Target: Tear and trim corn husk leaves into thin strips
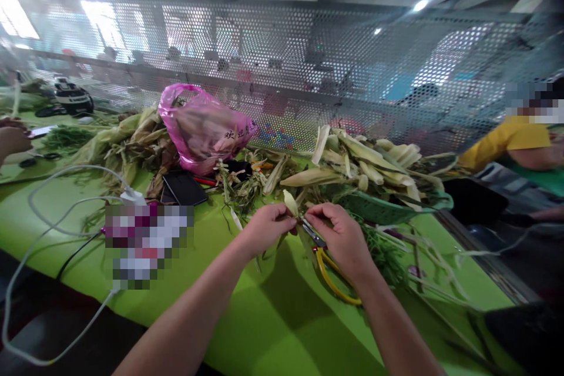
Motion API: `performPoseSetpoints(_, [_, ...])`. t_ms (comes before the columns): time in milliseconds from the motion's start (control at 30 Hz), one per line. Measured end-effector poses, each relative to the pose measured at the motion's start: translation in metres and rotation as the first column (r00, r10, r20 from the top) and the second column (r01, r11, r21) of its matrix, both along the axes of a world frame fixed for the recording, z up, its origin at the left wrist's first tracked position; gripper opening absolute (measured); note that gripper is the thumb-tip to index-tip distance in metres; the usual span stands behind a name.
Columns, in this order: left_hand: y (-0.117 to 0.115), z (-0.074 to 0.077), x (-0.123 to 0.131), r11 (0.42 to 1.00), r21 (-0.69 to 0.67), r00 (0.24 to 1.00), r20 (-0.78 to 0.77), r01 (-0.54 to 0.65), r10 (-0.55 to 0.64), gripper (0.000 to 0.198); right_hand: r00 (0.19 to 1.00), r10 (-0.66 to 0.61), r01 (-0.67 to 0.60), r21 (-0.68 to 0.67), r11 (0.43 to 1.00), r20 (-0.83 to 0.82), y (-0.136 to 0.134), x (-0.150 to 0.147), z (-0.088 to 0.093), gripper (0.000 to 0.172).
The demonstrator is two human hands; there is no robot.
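My left hand (267, 226) is closed in a pinch on a pale corn husk piece (291, 202) over the green table (264, 317). My right hand (341, 235) is wrapped round yellow-handled scissors (328, 273), whose blades (312, 231) meet the husk piece right beside my left fingertips. Behind both hands lies a heap of husked corn and husks (365, 167), partly resting in a green basket (388, 208).
A pink plastic bag (202, 129) and a dark phone (185, 188) lie left of the heap, next to more husks (127, 147). White cables (53, 211) run over the table's left side. Another person in yellow (506, 141) sits at right; someone's hand (13, 138) shows far left. Perforated metal screen (282, 59) behind.
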State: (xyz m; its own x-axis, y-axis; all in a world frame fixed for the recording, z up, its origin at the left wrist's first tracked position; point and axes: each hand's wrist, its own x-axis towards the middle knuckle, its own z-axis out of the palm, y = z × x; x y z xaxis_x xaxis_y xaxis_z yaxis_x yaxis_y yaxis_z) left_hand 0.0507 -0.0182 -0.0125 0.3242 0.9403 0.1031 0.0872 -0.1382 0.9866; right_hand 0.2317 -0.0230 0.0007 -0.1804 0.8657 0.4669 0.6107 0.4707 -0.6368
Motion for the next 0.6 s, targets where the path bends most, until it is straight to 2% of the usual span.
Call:
performPoseSetpoints(133, [0.002, -0.007, 0.003, 0.996, 0.091, 0.998, -0.068, -0.008, 0.014, 0.018, 0.995, 0.067, -0.072, -0.07, 0.995, -0.071, 0.002, 0.001, -0.001, 0.018])
performPoseSetpoints(300, [0.002, -0.011, 0.007, 0.988, 0.155, 0.986, -0.169, 0.015, 0.012, 0.027, 0.986, 0.088, -0.095, -0.039, 0.995, -0.14, 0.0, -0.006, -0.001, 0.014])
performPoseSetpoints(467, [0.001, -0.012, 0.006, 0.996, 0.069, 0.988, -0.148, 0.064, -0.053, 0.03, 0.98, 0.117, -0.122, -0.021, 0.992, -0.161, -0.004, -0.014, -0.001, 0.01])
performPoseSetpoints(600, [0.0, -0.009, 0.003, 0.999, -0.037, 0.999, 0.039, 0.026, -0.025, 0.029, 0.941, 0.095, -0.165, -0.196, 0.967, -0.326, -0.006, -0.015, 0.002, 0.017])
